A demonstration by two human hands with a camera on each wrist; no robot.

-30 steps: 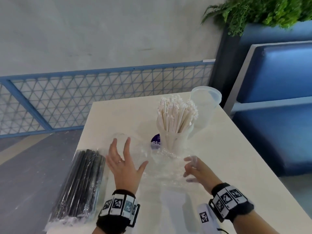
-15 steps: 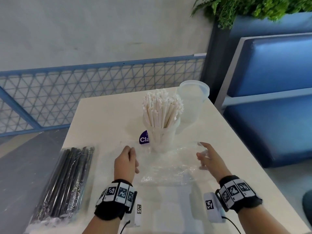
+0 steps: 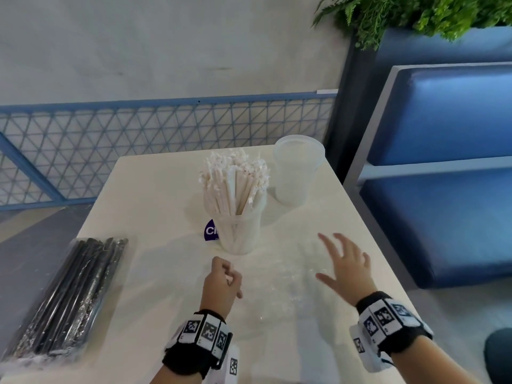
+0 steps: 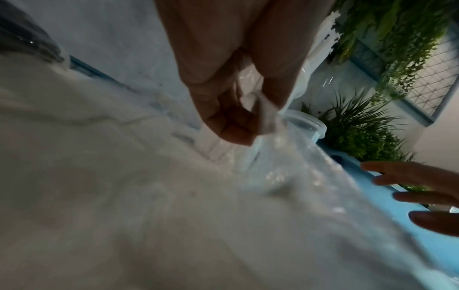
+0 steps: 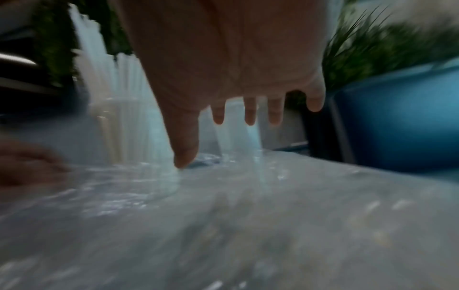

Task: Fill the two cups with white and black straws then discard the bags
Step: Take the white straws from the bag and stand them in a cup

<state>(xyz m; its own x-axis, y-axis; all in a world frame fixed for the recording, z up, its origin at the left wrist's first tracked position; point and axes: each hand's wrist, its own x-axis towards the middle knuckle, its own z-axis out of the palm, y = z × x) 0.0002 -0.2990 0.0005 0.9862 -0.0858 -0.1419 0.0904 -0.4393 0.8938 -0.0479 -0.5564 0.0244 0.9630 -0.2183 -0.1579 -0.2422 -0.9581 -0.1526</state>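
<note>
Your left hand (image 3: 221,284) pinches one edge of the empty clear bag (image 3: 279,275), which lies on the table (image 3: 155,195) near its front edge. Your right hand (image 3: 346,268), fingers spread and straight, hovers over the bag's right side. White straws (image 3: 235,184) fill the centre cup (image 3: 239,235); the second cup (image 3: 296,170) stands at the far right corner. Bagged black straws (image 3: 72,297) lie along the left edge.

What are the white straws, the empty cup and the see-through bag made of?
White straws: probably wrapped in paper; the matte sleeves have frayed, torn-looking tops.
Empty cup: looks like frosted plastic, cloudy and see-through with a rolled rim.
Empty bag: thin clear plastic film, I think; it crinkles, glints, and bunches where the left hand pinches it.
</note>
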